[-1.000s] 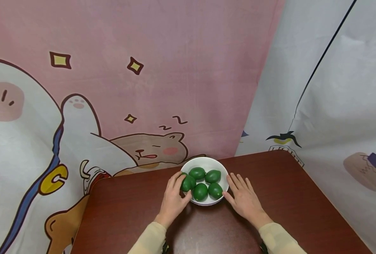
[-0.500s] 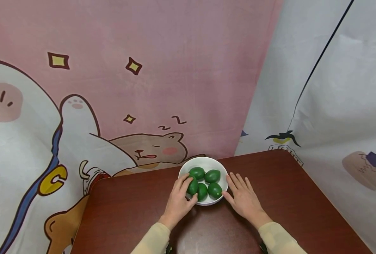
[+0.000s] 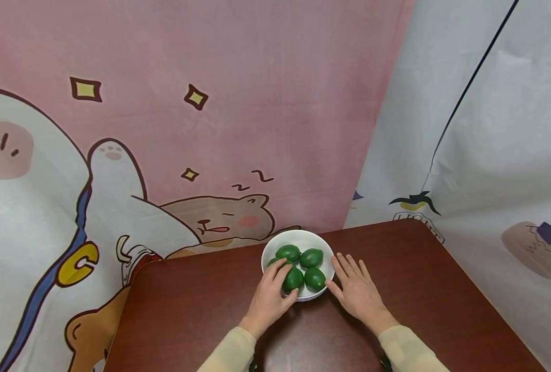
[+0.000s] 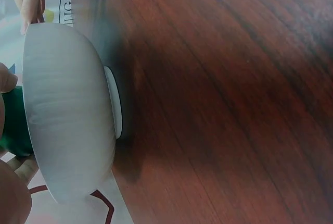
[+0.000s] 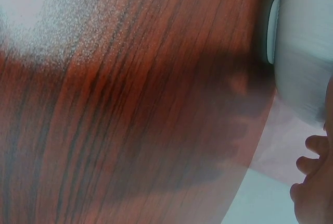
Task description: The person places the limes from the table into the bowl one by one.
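Note:
A white bowl (image 3: pixel 304 235) with several green limes stands near the table's far edge. My left hand (image 3: pixel 268 296) reaches over its left front rim, thumb and fingertips curled about the front lime (image 3: pixel 294 279). In the left wrist view that hand has a lime (image 4: pixel 16 125) between thumb and fingers, just above the bowl's rim. A left-side lime (image 3: pixel 272 261) is mostly hidden behind the fingers. Two more limes lie at the back, and one lime (image 3: pixel 315 279) at the right front. My right hand (image 3: pixel 358 290) rests with straight, spread fingers at the bowl's right rim.
The brown wooden table (image 3: pixel 187 310) carries the bowl. Behind it hangs a pink cloth (image 3: pixel 280 103) printed with cartoon animals, and a white printed cloth (image 3: pixel 489 155) hangs at the right. Both come close to the table's edges.
My left hand has moved right and toward me, from the left-side lime to the front one. The left-side lime shifted, then came to lie at the bowl's left. My right hand stays put.

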`<state>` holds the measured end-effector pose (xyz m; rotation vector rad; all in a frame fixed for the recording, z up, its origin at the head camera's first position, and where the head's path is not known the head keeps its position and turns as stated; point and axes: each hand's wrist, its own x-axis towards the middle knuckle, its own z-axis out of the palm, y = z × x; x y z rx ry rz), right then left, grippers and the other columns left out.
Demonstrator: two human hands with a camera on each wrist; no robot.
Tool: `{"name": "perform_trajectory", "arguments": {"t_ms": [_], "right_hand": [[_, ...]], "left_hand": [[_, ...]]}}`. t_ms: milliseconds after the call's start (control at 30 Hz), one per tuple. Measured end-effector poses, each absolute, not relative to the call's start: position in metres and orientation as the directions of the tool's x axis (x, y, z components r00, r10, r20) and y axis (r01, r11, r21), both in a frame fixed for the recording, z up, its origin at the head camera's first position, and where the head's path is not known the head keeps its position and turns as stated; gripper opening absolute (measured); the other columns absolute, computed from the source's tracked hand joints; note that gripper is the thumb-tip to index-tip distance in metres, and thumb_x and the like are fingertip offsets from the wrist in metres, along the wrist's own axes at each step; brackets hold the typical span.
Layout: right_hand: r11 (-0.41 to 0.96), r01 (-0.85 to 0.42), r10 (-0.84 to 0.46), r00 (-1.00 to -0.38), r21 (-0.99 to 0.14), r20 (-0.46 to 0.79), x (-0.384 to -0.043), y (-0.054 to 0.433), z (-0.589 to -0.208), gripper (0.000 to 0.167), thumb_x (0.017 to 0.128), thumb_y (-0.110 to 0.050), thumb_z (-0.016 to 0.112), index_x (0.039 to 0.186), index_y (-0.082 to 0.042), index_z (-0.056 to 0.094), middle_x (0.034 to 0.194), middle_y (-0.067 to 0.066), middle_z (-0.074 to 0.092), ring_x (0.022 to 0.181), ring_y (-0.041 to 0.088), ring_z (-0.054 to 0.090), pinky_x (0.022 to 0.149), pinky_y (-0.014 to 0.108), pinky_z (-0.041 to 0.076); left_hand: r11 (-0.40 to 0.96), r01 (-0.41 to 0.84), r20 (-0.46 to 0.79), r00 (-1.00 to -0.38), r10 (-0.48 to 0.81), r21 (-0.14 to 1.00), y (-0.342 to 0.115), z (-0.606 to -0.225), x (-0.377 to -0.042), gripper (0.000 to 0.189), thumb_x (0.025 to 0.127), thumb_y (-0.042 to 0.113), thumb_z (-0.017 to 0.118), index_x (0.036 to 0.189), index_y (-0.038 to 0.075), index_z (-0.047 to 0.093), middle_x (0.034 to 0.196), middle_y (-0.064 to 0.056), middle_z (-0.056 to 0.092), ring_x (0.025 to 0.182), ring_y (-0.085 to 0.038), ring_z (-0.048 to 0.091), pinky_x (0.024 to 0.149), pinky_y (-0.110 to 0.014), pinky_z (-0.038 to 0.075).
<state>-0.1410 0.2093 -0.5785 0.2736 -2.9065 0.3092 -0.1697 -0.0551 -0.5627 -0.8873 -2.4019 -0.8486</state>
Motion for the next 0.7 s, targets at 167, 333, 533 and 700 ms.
{"name": "perform_trajectory", "arguments": {"t_ms": [167, 333, 533, 700], "right_hand": [[0.96, -0.202, -0.161, -0.965, -0.192, 0.209, -0.141, 0.21, -0.579, 0.073, 0.103, -0.053, 0.055, 0.159, -0.008, 0.041, 0.161, 0.017, 0.041, 0.151, 0.04, 0.034, 0.121, 0.061, 0.024], [0.961, -0.2, -0.162, -0.967, -0.191, 0.196, -0.141, 0.21, -0.58, 0.073, 0.103, -0.053, 0.054, 0.159, -0.008, 0.04, 0.162, 0.017, 0.04, 0.152, 0.039, 0.033, 0.122, 0.06, 0.023], [0.962, -0.198, -0.162, -0.968, -0.19, 0.192, -0.141, 0.209, -0.58, 0.073, 0.103, -0.053, 0.054, 0.159, -0.008, 0.04, 0.162, 0.017, 0.04, 0.152, 0.039, 0.033, 0.121, 0.061, 0.023], [0.96, -0.193, -0.155, -0.97, -0.202, 0.187, -0.141, 0.21, -0.579, 0.072, 0.104, -0.053, 0.053, 0.16, -0.009, 0.039, 0.163, 0.017, 0.039, 0.152, 0.039, 0.032, 0.122, 0.061, 0.021]], "left_hand": [[0.614, 0.681, 0.551, -0.713, 0.433, 0.399, -0.051, -0.563, -0.168, 0.059, 0.081, 0.023, 0.087, 0.133, 0.007, 0.064, 0.142, -0.014, 0.056, 0.13, -0.029, 0.057, 0.101, -0.041, 0.054], [0.621, 0.682, 0.553, -0.71, 0.436, 0.386, -0.047, -0.565, -0.168, 0.06, 0.081, 0.025, 0.087, 0.133, 0.007, 0.064, 0.142, -0.013, 0.057, 0.129, -0.028, 0.057, 0.1, -0.042, 0.054], [0.636, 0.673, 0.544, -0.717, 0.436, 0.378, -0.041, -0.566, -0.17, 0.061, 0.082, 0.027, 0.087, 0.136, 0.009, 0.063, 0.145, -0.011, 0.056, 0.132, -0.028, 0.056, 0.102, -0.043, 0.053], [0.655, 0.648, 0.498, -0.746, 0.442, 0.39, -0.037, -0.565, -0.172, 0.062, 0.087, 0.029, 0.084, 0.141, 0.011, 0.06, 0.149, -0.012, 0.054, 0.135, -0.03, 0.055, 0.102, -0.046, 0.053]]}}
